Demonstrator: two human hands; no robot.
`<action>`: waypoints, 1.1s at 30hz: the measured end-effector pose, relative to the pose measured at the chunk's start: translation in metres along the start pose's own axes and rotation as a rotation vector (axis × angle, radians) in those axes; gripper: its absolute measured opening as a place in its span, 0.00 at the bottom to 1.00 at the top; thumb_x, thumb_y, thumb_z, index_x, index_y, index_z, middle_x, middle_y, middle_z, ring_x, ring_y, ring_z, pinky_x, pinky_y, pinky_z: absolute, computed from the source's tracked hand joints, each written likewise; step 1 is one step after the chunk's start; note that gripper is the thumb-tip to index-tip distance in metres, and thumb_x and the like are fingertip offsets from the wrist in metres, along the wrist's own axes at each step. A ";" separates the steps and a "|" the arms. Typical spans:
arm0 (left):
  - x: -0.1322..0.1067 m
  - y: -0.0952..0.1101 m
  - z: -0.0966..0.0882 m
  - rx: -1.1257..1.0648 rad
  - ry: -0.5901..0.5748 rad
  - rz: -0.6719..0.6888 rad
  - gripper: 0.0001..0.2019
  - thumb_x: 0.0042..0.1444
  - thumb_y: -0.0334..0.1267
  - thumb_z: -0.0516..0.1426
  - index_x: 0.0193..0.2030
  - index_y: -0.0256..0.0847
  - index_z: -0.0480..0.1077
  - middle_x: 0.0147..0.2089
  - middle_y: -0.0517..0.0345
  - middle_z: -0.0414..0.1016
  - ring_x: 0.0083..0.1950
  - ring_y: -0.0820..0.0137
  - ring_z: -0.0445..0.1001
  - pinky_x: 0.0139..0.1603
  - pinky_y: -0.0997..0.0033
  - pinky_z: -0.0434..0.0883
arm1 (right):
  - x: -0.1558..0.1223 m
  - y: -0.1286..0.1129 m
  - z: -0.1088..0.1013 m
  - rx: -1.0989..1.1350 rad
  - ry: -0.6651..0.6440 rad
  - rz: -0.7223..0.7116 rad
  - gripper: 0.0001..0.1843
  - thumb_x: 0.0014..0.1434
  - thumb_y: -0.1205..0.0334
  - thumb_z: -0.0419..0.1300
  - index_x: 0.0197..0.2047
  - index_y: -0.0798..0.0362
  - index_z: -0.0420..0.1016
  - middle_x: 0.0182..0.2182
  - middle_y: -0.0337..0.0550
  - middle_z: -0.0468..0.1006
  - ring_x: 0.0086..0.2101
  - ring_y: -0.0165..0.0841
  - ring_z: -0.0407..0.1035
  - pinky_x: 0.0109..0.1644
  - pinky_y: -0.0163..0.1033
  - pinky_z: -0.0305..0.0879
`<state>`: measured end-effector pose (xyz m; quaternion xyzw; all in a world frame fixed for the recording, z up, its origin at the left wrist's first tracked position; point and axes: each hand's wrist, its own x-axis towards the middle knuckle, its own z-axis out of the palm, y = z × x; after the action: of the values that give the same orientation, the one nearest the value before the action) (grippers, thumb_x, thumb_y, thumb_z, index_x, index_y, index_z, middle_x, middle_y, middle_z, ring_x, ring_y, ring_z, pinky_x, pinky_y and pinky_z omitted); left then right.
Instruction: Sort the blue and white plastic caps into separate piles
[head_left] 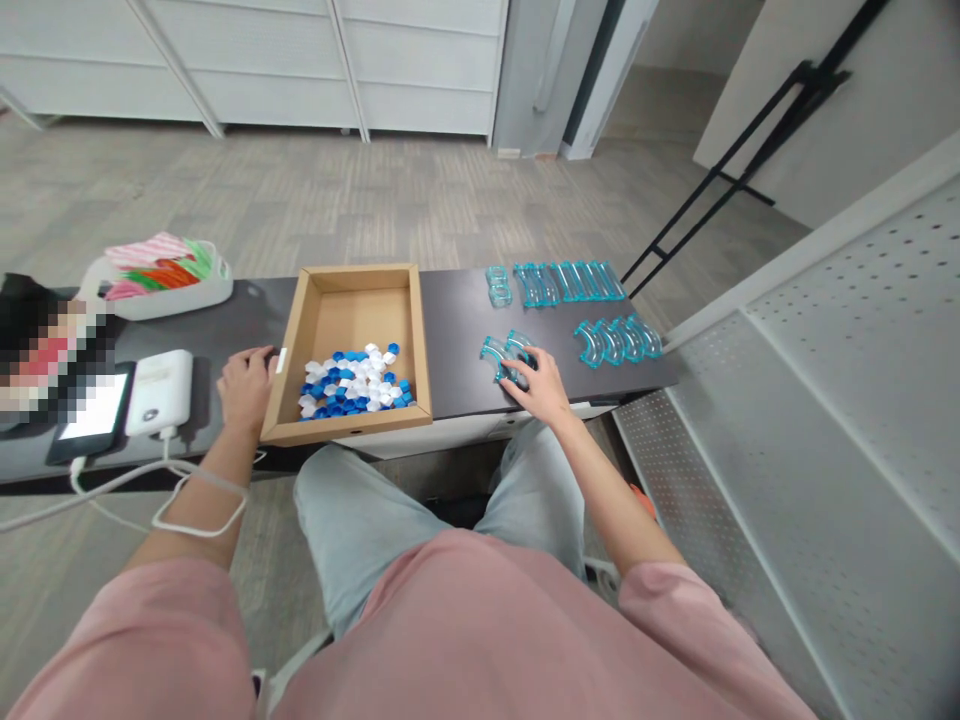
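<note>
head view: right hand (541, 388) at two curved teal pieces (493, 352); left hand (247, 383) beside one box (424, 360); both grips unclear

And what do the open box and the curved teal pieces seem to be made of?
Open box: most likely matte cardboard, from its plain tan walls and folded-looking rim.
Curved teal pieces: probably clear, glossy plastic, as the dark tabletop seems to show through between brighter edges.

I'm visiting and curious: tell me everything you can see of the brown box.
The brown box looks like cardboard, shallow, open-topped, with a white label on its left wall. It sits on the dark table, blue and white pieces in its near half. The left hand is beside it, perhaps touching.
</note>
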<state>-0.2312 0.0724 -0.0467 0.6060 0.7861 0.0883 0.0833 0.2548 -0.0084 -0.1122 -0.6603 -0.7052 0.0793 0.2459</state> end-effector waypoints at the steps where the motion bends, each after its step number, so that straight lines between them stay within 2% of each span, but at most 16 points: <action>1: 0.000 0.000 0.000 -0.003 0.001 0.002 0.27 0.80 0.39 0.46 0.78 0.30 0.69 0.78 0.32 0.67 0.80 0.46 0.65 0.81 0.43 0.64 | 0.001 -0.002 0.002 -0.003 -0.003 -0.004 0.20 0.69 0.45 0.67 0.62 0.32 0.87 0.71 0.49 0.75 0.69 0.55 0.67 0.73 0.62 0.68; 4: 0.002 -0.002 0.001 -0.016 0.010 0.007 0.27 0.79 0.39 0.47 0.77 0.29 0.70 0.77 0.31 0.67 0.80 0.45 0.65 0.80 0.42 0.64 | 0.003 -0.013 0.006 -0.019 0.015 -0.012 0.24 0.65 0.43 0.72 0.63 0.35 0.87 0.74 0.52 0.71 0.72 0.60 0.63 0.74 0.65 0.65; 6: 0.003 -0.005 0.002 -0.027 0.014 0.013 0.27 0.79 0.38 0.47 0.76 0.29 0.70 0.77 0.31 0.68 0.79 0.44 0.66 0.79 0.41 0.65 | 0.003 -0.023 0.009 -0.050 0.055 -0.016 0.23 0.64 0.41 0.74 0.60 0.33 0.88 0.76 0.50 0.70 0.73 0.61 0.61 0.76 0.69 0.60; 9: 0.005 -0.008 0.005 -0.045 0.020 0.029 0.27 0.79 0.40 0.48 0.76 0.29 0.70 0.77 0.31 0.67 0.79 0.43 0.65 0.79 0.39 0.64 | 0.003 -0.041 0.015 -0.094 0.072 -0.027 0.15 0.68 0.38 0.69 0.56 0.23 0.87 0.70 0.41 0.77 0.72 0.59 0.63 0.78 0.76 0.51; 11: 0.005 -0.010 0.006 -0.055 0.025 0.038 0.27 0.79 0.41 0.48 0.76 0.29 0.69 0.77 0.30 0.67 0.78 0.43 0.65 0.79 0.39 0.64 | 0.004 -0.051 0.020 -0.088 0.040 -0.053 0.13 0.71 0.39 0.65 0.56 0.19 0.86 0.64 0.39 0.83 0.69 0.56 0.68 0.77 0.78 0.50; 15: 0.004 -0.014 0.009 -0.074 0.032 0.049 0.28 0.79 0.43 0.47 0.77 0.30 0.69 0.77 0.31 0.66 0.78 0.42 0.64 0.79 0.40 0.63 | 0.009 -0.069 0.028 -0.071 0.001 -0.079 0.16 0.72 0.40 0.64 0.59 0.23 0.86 0.60 0.44 0.85 0.65 0.55 0.73 0.76 0.76 0.52; 19: 0.003 -0.014 0.012 -0.075 0.053 0.041 0.29 0.79 0.44 0.45 0.77 0.32 0.70 0.77 0.33 0.67 0.78 0.44 0.64 0.79 0.44 0.62 | 0.014 -0.075 0.032 -0.043 0.001 -0.042 0.14 0.71 0.41 0.65 0.56 0.26 0.87 0.58 0.45 0.86 0.62 0.54 0.77 0.73 0.73 0.58; 22: 0.003 -0.013 0.014 -0.065 0.083 0.026 0.28 0.78 0.43 0.45 0.76 0.34 0.71 0.77 0.34 0.68 0.78 0.44 0.64 0.78 0.47 0.63 | 0.017 -0.072 0.027 -0.026 0.075 0.057 0.13 0.71 0.43 0.63 0.52 0.28 0.87 0.57 0.44 0.87 0.61 0.53 0.78 0.72 0.73 0.59; 25: 0.002 -0.011 0.014 -0.061 0.092 0.024 0.28 0.78 0.43 0.45 0.76 0.34 0.71 0.76 0.34 0.69 0.77 0.44 0.65 0.78 0.47 0.63 | 0.023 -0.071 0.016 0.015 0.191 0.137 0.13 0.71 0.43 0.62 0.51 0.32 0.87 0.56 0.47 0.87 0.60 0.53 0.79 0.70 0.72 0.61; 28: 0.001 -0.010 0.012 -0.050 0.083 0.022 0.28 0.78 0.42 0.44 0.77 0.35 0.70 0.77 0.35 0.68 0.78 0.44 0.64 0.78 0.48 0.62 | 0.037 -0.088 0.008 0.088 0.203 0.022 0.18 0.71 0.42 0.63 0.54 0.39 0.87 0.57 0.51 0.86 0.60 0.56 0.78 0.71 0.72 0.60; 30: 0.000 -0.009 0.009 -0.043 0.066 0.024 0.29 0.78 0.42 0.44 0.77 0.35 0.70 0.77 0.34 0.68 0.78 0.45 0.64 0.78 0.48 0.62 | 0.049 -0.113 0.012 0.145 0.111 -0.112 0.19 0.72 0.41 0.65 0.56 0.40 0.88 0.58 0.50 0.86 0.60 0.56 0.77 0.72 0.70 0.59; 33: -0.001 -0.008 0.006 -0.040 0.051 0.024 0.29 0.78 0.41 0.44 0.77 0.34 0.69 0.77 0.33 0.68 0.79 0.45 0.64 0.77 0.48 0.62 | 0.066 -0.163 0.032 0.211 -0.083 -0.265 0.18 0.71 0.40 0.69 0.57 0.36 0.88 0.58 0.47 0.86 0.60 0.55 0.76 0.73 0.66 0.57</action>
<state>-0.2367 0.0694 -0.0544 0.6113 0.7786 0.1203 0.0745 0.0942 0.0436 -0.0532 -0.5282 -0.7833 0.1468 0.2931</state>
